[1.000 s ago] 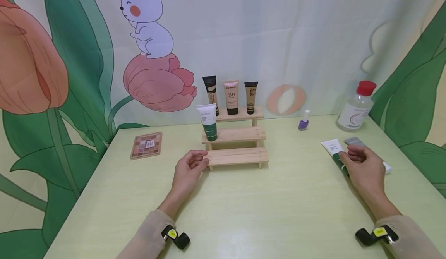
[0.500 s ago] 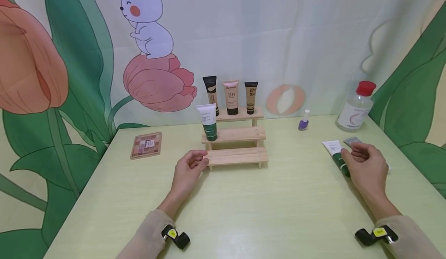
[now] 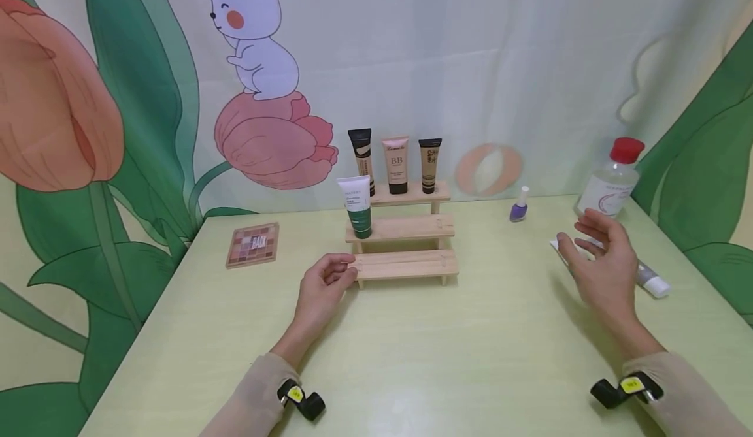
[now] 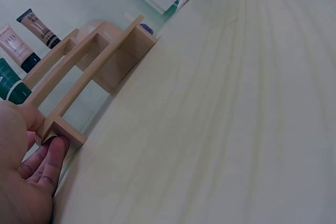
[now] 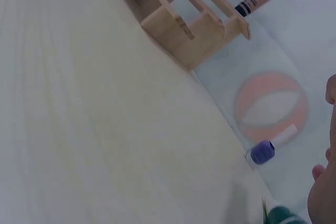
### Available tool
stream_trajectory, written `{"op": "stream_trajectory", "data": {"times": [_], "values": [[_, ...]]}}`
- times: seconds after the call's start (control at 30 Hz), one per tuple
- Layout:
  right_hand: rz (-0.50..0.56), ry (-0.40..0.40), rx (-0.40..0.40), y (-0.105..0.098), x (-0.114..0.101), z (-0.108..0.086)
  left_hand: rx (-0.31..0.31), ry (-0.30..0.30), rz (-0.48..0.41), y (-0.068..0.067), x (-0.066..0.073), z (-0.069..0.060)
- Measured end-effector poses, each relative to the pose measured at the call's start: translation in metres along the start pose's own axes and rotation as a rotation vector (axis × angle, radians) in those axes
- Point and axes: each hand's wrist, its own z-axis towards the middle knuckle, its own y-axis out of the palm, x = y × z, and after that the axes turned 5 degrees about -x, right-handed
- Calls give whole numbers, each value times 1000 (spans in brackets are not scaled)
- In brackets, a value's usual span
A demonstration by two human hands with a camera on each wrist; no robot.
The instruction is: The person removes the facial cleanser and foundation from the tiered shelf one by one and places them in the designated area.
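Note:
My left hand (image 3: 319, 295) grips the left end of the lowest step of a three-step wooden stand (image 3: 406, 264); in the left wrist view thumb and fingers (image 4: 51, 165) close round that end. On the middle step a white and green tube (image 3: 357, 208) stands at the left. My right hand (image 3: 608, 277), fingers loosely bent and apart, is above another white and green tube, mostly hidden behind it, and a grey tube (image 3: 647, 276). Nothing shows in its grasp. In the right wrist view that hand (image 5: 324, 195) is at the right edge, near a green tube (image 5: 283, 215).
Three tubes, one black (image 3: 361, 156), one pink (image 3: 397, 162) and one gold (image 3: 429, 162), stand on the top step. A purple nail polish bottle (image 3: 518, 211) and a red-capped clear bottle (image 3: 608, 185) stand at the back right. A palette (image 3: 253, 245) lies at the left.
My right hand has lifted and moved slightly forward, its fingers spreading; more of the grey tube's white-capped end shows. My left hand stays on the stand. The head view has shifted slightly.

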Motion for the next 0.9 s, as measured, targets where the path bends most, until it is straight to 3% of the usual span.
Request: {"op": "stream_trajectory", "data": {"times": [0.47, 0.9], "values": [[270, -283, -172, 70, -48, 2, 9, 6, 8, -1, 0, 0], [410, -322, -354, 129, -89, 2, 18, 23, 11, 1, -1, 1]]}}
